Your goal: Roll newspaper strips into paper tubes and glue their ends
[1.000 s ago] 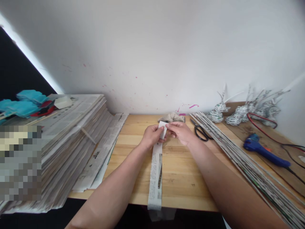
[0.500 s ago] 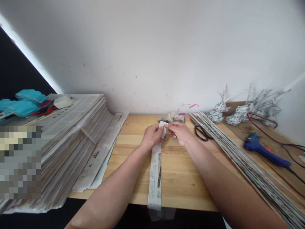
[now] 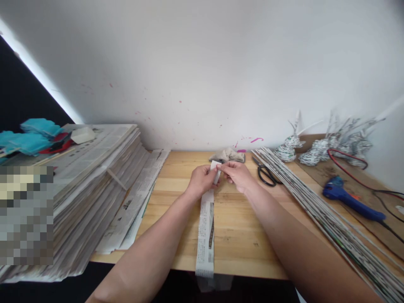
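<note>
Free tabletop (image 3: 238,235) between newspaper strip (image 3: 204,244) and right forearm (image 3: 285,223), scissors (image 3: 268,184) and paper rods (image 3: 318,214) as obstacles farther right

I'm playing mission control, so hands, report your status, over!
Left hand, right hand: pinching far end of newspaper strip. Strip runs to near edge of wooden table. Crumpled cloth just beyond hands, black scissors to the right.

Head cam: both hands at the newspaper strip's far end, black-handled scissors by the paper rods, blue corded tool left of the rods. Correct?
Not quite: in the head view the blue corded tool lies right of the paper rods. The rest stands: left hand and right hand at the far end of the newspaper strip, black-handled scissors by the rods.
</note>
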A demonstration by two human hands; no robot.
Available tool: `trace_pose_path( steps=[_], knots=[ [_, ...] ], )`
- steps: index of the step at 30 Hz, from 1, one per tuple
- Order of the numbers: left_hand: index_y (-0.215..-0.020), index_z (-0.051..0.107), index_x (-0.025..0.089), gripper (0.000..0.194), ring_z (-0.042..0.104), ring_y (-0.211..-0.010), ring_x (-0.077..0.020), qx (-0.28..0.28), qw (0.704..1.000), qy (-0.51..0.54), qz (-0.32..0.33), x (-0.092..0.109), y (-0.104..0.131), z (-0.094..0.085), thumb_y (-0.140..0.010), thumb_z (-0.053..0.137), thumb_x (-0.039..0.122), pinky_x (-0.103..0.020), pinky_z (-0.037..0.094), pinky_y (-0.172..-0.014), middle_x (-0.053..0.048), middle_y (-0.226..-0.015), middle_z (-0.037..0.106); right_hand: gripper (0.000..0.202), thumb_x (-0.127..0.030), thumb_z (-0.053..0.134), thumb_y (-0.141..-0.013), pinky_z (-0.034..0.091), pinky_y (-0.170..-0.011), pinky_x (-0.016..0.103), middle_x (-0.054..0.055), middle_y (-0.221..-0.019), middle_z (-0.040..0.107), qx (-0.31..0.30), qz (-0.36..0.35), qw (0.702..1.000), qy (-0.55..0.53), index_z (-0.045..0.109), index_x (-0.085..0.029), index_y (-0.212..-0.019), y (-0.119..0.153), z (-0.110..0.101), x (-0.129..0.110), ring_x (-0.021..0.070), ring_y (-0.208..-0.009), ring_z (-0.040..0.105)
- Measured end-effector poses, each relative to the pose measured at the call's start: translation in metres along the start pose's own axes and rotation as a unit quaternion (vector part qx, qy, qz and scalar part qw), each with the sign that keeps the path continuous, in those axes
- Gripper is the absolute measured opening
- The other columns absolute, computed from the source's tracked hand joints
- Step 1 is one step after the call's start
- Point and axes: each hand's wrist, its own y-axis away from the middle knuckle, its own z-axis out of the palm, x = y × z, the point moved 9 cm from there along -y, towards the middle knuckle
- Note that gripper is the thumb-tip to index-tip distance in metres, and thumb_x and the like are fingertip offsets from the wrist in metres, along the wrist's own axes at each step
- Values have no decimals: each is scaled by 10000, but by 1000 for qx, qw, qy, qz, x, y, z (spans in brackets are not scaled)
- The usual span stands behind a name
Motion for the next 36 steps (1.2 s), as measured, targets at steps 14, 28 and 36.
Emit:
trace_pose_path(
  steps=[14,28,36],
  knots=[
    [-795,644,173,212,627,-552,-131,17,1000,11,-2,-2,-1,-2,-822,581,374,-230,522,-508,-15,-705,651,397,-459,834,-516,241,-377,191,2,-567,537,-62,24,998,-21,691,-135,-695,-3,1,2,85,-508,453],
    [-790,613,183,196,649,-597,-156,15,1000,-8,22,3,2,1,-824,570,372,-248,535,-527,-29,-680,670,426,-457,850,-498,163,-375,211,-51,-460,426,-8,20,999,-37,535,-174,-550,0,2,2,61,-431,337],
    [-856,637,155,185,652,-565,-162,28,999,38,-10,0,0,-5,-815,596,330,-268,542,-521,-33,-668,678,457,-582,782,-574,234,-385,215,6,-631,548,-47,13,999,-10,598,-165,-613,-1,2,-1,95,-520,472]
  ],
)
